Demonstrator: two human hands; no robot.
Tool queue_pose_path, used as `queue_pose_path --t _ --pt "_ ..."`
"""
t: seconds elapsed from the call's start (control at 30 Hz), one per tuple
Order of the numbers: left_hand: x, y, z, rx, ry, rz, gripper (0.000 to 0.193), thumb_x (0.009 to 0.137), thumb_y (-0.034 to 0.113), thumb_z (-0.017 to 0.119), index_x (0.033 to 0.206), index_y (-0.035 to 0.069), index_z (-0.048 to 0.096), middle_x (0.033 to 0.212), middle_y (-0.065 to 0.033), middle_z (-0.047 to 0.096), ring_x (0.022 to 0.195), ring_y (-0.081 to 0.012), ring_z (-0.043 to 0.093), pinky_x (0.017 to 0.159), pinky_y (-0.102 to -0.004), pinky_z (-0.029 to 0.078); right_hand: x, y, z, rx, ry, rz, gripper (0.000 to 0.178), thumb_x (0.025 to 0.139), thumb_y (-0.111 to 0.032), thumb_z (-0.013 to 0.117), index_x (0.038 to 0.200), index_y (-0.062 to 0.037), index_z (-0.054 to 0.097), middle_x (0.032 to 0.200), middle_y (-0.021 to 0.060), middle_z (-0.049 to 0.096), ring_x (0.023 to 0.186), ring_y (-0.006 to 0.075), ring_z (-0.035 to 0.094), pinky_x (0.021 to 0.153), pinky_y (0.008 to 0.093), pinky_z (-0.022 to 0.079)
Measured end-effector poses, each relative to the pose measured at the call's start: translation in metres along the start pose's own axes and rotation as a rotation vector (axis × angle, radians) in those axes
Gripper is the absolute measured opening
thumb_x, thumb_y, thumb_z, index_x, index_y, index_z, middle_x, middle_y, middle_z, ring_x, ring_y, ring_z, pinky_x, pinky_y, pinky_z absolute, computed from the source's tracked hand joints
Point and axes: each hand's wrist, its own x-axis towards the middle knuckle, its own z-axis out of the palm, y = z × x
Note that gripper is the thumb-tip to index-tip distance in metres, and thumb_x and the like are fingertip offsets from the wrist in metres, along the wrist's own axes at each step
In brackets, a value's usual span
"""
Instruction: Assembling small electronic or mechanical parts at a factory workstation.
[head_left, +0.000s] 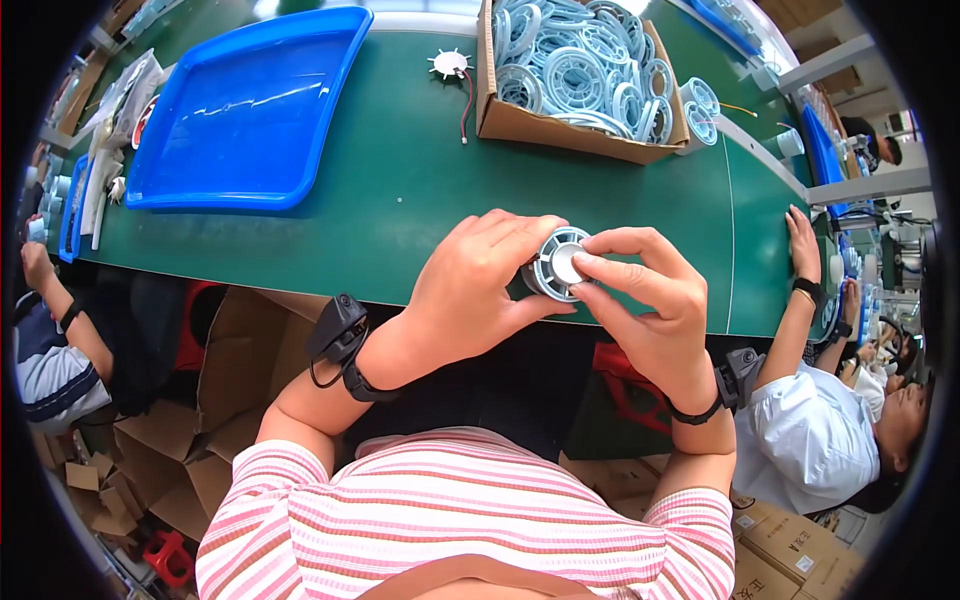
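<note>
Close to the table's front edge, my left hand [478,275] is wrapped round a light blue-grey round plastic housing [545,272], its open, spoked end turned toward my right. Fingers of my right hand [650,290] press against a silvery-white round disc [569,263] in the middle of that end. Whether the disc is loose or fixed in the housing I cannot tell. Farther back on the green table lies a white round part with small spokes [451,64], a red lead [468,110] running from it to a small plug.
A cardboard box [560,133] full of pale blue plastic rings stands at the back. Left of it lies a large blue tray [235,185]. Pale blue cups [700,120] stand right of the box. A person [815,430] sits at my right; another's arm [75,320] shows at left.
</note>
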Motion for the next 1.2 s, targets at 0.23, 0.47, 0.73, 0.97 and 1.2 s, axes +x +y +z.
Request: queue_pose_path --t 0.23,0.47,0.73,0.97,1.2 --pt "0.002 -0.005 0.003 0.023 -0.011 0.047 0.063 0.070 0.024 0.089 0.123 0.002 0.064 0.108 -0.0124 0.071 0.100 -0.0319 0.066 0.087 -0.0412 0.051 -0.009 0.003 0.007 -0.209 0.076 -0.160 0.033 0.074 0.004 0.082 0.105 -0.0053 0.078 0.104 0.0090 0.070 0.099 0.0265 0.066 0.084 0.0365 0.054" --pt "0.004 0.000 -0.002 -0.008 -0.068 -0.023 0.063 0.071 0.022 0.089 0.125 0.002 0.063 0.113 -0.0130 0.070 0.102 -0.0322 0.065 0.090 -0.0411 0.051 -0.006 0.004 0.000 -0.108 0.032 -0.083 0.031 0.075 0.003 0.082 0.105 -0.0049 0.078 0.105 0.0087 0.070 0.100 0.0273 0.066 0.084 0.0364 0.055" --pt "0.011 -0.008 0.005 -0.011 -0.062 0.099 0.063 0.073 0.026 0.088 0.125 0.003 0.062 0.110 -0.0126 0.069 0.102 -0.0320 0.065 0.090 -0.0420 0.049 -0.005 0.011 -0.008 0.003 0.026 -0.051 0.025 0.080 -0.002 0.080 0.105 -0.0038 0.077 0.106 0.0128 0.067 0.105 0.0270 0.065 0.085 0.0350 0.055" --pt "0.004 -0.013 -0.004 -0.003 -0.031 0.064 0.060 0.073 0.025 0.088 0.123 0.002 0.063 0.110 -0.0133 0.070 0.101 -0.0331 0.065 0.089 -0.0429 0.049 0.063 -0.032 -0.061 -0.094 0.308 -0.291 0.029 0.104 -0.021 0.051 0.113 -0.0006 0.069 0.120 0.0171 0.061 0.111 0.0275 0.061 0.098 0.0351 0.046" --pt "0.002 -0.023 0.006 -0.132 -0.041 -0.015 0.061 0.073 0.027 0.088 0.124 0.004 0.064 0.107 -0.0117 0.070 0.101 -0.0318 0.065 0.088 -0.0430 0.049 0.070 -0.023 -0.004 -0.789 0.442 -0.428 0.023 0.105 -0.013 0.048 0.118 0.0018 0.060 0.120 0.0175 0.059 0.118 0.0279 0.055 0.100 0.0355 0.044"
